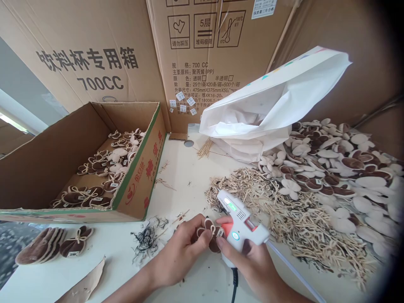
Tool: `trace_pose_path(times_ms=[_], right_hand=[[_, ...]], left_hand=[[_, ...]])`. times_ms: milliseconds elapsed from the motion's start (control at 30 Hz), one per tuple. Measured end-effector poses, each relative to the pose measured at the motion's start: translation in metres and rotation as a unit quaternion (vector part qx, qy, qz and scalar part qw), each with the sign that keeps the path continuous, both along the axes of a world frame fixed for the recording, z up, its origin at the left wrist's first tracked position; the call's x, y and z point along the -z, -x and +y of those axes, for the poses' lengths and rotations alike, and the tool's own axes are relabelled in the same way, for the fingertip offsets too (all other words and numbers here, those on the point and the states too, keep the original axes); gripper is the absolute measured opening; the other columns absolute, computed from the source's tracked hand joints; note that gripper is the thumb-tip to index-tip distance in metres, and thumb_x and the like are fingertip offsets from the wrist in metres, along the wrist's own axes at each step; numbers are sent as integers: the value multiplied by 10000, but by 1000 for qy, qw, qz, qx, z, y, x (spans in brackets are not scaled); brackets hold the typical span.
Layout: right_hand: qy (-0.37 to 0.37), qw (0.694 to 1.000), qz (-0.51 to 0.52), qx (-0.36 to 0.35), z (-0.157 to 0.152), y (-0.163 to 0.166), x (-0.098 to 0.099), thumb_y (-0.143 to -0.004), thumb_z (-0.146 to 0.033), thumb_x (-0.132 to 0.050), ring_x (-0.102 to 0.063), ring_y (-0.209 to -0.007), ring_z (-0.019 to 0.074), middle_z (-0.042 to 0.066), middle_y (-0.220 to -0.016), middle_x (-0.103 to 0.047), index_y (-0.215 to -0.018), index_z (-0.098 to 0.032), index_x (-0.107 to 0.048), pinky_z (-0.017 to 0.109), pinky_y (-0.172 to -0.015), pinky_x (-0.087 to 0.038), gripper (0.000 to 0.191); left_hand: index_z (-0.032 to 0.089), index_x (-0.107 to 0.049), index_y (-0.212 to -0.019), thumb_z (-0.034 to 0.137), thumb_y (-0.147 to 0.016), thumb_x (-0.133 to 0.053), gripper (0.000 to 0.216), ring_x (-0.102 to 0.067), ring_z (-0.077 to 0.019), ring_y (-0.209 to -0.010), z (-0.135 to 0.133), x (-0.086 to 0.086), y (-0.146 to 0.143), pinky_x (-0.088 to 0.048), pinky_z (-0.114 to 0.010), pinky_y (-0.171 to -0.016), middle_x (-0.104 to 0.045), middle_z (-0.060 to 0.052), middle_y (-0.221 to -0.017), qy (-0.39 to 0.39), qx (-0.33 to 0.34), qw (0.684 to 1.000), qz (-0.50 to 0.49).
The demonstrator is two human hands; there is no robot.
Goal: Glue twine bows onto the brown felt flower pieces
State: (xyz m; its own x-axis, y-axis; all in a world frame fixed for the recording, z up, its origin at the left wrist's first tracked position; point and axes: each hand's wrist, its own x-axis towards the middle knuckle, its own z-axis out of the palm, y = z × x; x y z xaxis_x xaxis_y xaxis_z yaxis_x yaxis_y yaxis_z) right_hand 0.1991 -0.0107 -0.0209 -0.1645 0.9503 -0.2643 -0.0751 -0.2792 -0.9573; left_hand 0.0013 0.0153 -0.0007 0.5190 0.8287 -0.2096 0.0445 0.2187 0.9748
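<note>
Pinched in my left hand is a small brown fabric flower-like piece with a cream cord bow and a white label, partly hidden by my fingers. Wrapped in my right hand is a white hot glue gun with a red trigger. Its nozzle points up and left, away from the fabric piece. The right thumb reaches to the piece's label edge. A clear glue stick sticks out of the gun's back, and a black cable hangs from its handle.
A cardboard box at left holds several finished pieces. Cream knotted cords and a heap of brown-white fabric pieces lie right. Behind stands a white bag. Black threads and stacked brown pieces lie left.
</note>
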Motion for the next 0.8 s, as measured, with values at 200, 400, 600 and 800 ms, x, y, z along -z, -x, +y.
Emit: trace_pose_path(times_ms=[200, 400, 600, 800], right_hand=[[9, 998, 42, 39, 4, 5, -15, -868, -487, -781, -724, -977, 283, 93, -1075, -775, -1181, -237, -663, 417, -902, -568, 418], [4, 999, 26, 40, 2, 3, -13, -856, -492, -794, -711, -964, 255, 64, -1029, -772, -1189, -250, -659, 371, -876, -557, 433], [21, 997, -11, 69, 0, 4, -8, -822, -522, -809, -651, -833, 225, 45, -965, -746, -1186, -240, -654, 347, -731, -512, 486], [21, 999, -9, 47, 0, 4, -10, -858, -505, -785, -629, -811, 200, 16, -926, -725, -1178, -259, -650, 334, -747, -497, 425]], left_hand=[[194, -604, -970, 489, -1041, -499, 321, -421, -129, -650, 0, -4, 1, -319, -255, -612, -590, -7, -837, 23, -32, 999, -12], [199, -523, -775, 448, -1053, -433, 383, -363, -138, -590, 0, -4, 2, -291, -269, -584, -457, 35, -616, 32, -62, 997, 17], [218, -363, -614, 460, -1093, -345, 537, -310, -133, -529, 7, 2, 7, -307, -280, -588, -403, 42, -495, -36, -228, 971, 64], [202, -566, -883, 488, -1061, -475, 349, -396, -126, -581, 7, 2, 9, -321, -245, -570, -503, 40, -621, -41, -204, 977, 40]])
